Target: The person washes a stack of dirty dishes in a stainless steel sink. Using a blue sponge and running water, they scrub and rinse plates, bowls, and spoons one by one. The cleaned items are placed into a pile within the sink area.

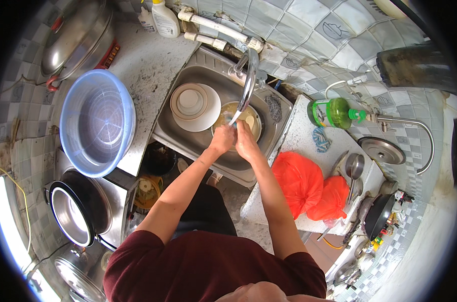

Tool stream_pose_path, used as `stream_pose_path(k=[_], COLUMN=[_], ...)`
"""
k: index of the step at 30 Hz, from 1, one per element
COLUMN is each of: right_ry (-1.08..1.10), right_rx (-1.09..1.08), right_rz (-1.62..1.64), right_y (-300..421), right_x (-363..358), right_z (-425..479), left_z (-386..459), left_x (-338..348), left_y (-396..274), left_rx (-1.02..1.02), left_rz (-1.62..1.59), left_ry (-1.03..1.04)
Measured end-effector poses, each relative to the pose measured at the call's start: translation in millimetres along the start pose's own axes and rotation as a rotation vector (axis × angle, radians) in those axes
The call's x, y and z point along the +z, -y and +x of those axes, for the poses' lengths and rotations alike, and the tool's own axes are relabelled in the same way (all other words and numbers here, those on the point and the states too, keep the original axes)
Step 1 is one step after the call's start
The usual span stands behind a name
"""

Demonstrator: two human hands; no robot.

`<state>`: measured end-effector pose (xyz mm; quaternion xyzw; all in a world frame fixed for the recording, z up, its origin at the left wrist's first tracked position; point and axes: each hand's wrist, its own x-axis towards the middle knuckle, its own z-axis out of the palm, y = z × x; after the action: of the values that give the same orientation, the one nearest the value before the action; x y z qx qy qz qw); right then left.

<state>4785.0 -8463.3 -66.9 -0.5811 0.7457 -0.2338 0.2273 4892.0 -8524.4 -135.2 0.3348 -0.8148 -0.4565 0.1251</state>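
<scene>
My left hand [224, 139] and my right hand [246, 140] meet under the stream from the chrome faucet [250, 81], over the right part of the steel sink [194, 143]. Something small and bluish shows between them, partly hidden by the fingers and the water; it looks like a scrubbing cloth. Beneath the hands lies a round basin [259, 124] of cloudy water with pale dishes in it. Stacked white bowls [189, 99] rest on a large white plate [209, 113] at the sink's left. A grey scouring pad [273, 108] lies on the sink's right ledge.
A blue plastic colander [100, 120] stands on the left counter beside a lidded steel pot [75, 37]. The right counter holds red plastic bags [298, 181], a green pump bottle [332, 113], a blue-white cloth [321, 139] and a steel ladle [354, 166].
</scene>
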Motion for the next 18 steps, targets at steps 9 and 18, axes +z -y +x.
stream_pose_path(k=[9, 18], right_ry=[-0.256, -0.177], right_rx=[0.732, 0.226], right_rz=[0.764, -0.288], right_y=[-18.6, 18.7], right_x=[69.4, 25.3], right_z=[2.7, -15.5], left_z=[13.9, 24.1], left_x=[1.9, 10.0], left_y=[-13.2, 1.5], left_rx=[-0.26, -0.74], left_rz=[-0.525, -1.917], left_ry=[-0.538, -0.101])
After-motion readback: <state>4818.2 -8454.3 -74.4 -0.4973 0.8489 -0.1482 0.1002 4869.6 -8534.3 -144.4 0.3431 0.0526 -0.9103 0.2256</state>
